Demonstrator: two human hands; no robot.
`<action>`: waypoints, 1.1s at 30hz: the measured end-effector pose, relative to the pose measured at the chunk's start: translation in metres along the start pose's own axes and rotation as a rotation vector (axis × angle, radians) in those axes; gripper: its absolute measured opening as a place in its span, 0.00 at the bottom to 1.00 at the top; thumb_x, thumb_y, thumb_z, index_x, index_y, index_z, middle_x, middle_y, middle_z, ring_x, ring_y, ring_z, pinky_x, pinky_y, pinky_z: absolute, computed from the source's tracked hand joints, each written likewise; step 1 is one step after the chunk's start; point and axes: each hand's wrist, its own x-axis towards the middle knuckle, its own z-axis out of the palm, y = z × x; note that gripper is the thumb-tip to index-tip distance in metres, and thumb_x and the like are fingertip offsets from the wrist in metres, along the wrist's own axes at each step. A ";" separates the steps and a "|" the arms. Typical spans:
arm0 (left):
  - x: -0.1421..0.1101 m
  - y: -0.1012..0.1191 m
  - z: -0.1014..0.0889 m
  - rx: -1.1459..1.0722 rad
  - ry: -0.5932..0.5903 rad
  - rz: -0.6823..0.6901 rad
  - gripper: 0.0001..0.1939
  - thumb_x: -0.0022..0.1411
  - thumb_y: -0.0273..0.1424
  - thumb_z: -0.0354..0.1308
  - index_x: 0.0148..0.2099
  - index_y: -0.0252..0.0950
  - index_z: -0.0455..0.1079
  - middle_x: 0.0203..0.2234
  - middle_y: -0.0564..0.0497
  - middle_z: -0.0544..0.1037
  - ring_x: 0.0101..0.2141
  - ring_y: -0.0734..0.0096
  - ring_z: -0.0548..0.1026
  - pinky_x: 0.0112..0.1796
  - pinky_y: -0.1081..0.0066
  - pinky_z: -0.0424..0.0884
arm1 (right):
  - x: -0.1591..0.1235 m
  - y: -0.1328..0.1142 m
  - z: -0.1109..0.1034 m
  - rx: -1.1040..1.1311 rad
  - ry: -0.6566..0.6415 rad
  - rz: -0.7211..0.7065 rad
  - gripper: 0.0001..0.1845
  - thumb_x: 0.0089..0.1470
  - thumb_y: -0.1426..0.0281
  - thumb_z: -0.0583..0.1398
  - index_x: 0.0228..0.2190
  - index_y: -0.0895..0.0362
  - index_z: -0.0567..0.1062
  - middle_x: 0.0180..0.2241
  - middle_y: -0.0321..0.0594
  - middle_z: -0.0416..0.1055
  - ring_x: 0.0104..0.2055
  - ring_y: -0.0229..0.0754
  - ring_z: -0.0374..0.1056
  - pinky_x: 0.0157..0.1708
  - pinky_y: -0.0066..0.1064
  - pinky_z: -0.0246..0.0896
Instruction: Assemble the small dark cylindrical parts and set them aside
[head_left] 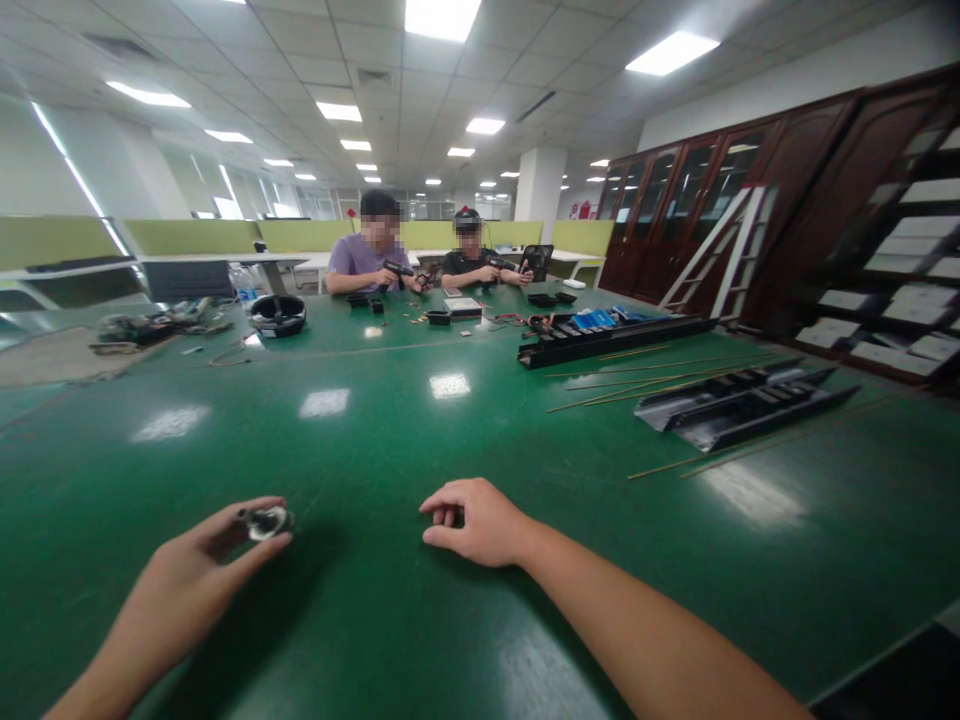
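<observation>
My left hand (199,560) is raised over the green tabletop (390,620) at the lower left. Its thumb and fingers pinch a small round silver-and-black part (268,522), whose exact kind I cannot make out. At the lower middle, my right hand (476,525) is low over the same tabletop, with the fingers bent and the thumb apart from the index finger. Nothing shows between them. A wide gap separates the two hands.
Black metal channels (742,410) and thin rods (600,400) lie on the right. Another channel (615,340) has blue pieces behind it. A black headset-like ring (277,315) is at the back left. Two people (367,255) handle drill-like tools across the table.
</observation>
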 end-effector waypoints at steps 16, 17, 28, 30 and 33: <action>0.013 0.059 0.098 -0.126 -0.213 0.547 0.18 0.63 0.32 0.59 0.55 0.43 0.68 0.45 0.49 0.75 0.45 0.65 0.75 0.46 0.68 0.73 | 0.008 0.005 -0.002 0.109 0.297 0.196 0.13 0.58 0.68 0.58 0.45 0.56 0.76 0.26 0.34 0.73 0.26 0.36 0.66 0.29 0.26 0.60; 0.014 0.057 0.098 -0.121 -0.186 0.538 0.17 0.62 0.31 0.60 0.54 0.43 0.69 0.43 0.49 0.76 0.44 0.65 0.76 0.45 0.68 0.73 | 0.008 0.005 -0.002 0.147 0.282 0.204 0.15 0.61 0.67 0.56 0.47 0.56 0.75 0.26 0.34 0.73 0.26 0.36 0.67 0.29 0.27 0.60; 0.015 0.054 0.101 -0.206 -0.210 0.549 0.10 0.63 0.29 0.59 0.48 0.41 0.70 0.41 0.50 0.74 0.42 0.68 0.74 0.43 0.70 0.71 | 0.004 -0.006 0.002 0.088 0.133 0.010 0.23 0.47 0.64 0.68 0.46 0.54 0.75 0.33 0.36 0.75 0.33 0.39 0.69 0.36 0.30 0.63; 0.015 0.053 0.102 -0.205 -0.209 0.556 0.11 0.63 0.29 0.60 0.48 0.42 0.70 0.41 0.50 0.74 0.42 0.68 0.74 0.44 0.69 0.71 | 0.004 -0.007 0.002 0.051 0.132 -0.019 0.21 0.46 0.65 0.68 0.44 0.54 0.75 0.33 0.36 0.75 0.34 0.40 0.70 0.36 0.29 0.63; 0.016 0.053 0.103 -0.196 -0.198 0.570 0.11 0.63 0.29 0.60 0.48 0.42 0.70 0.41 0.50 0.74 0.43 0.67 0.74 0.44 0.69 0.72 | 0.003 -0.008 0.002 0.008 0.134 -0.044 0.19 0.46 0.67 0.67 0.42 0.54 0.76 0.34 0.36 0.75 0.34 0.40 0.70 0.36 0.29 0.62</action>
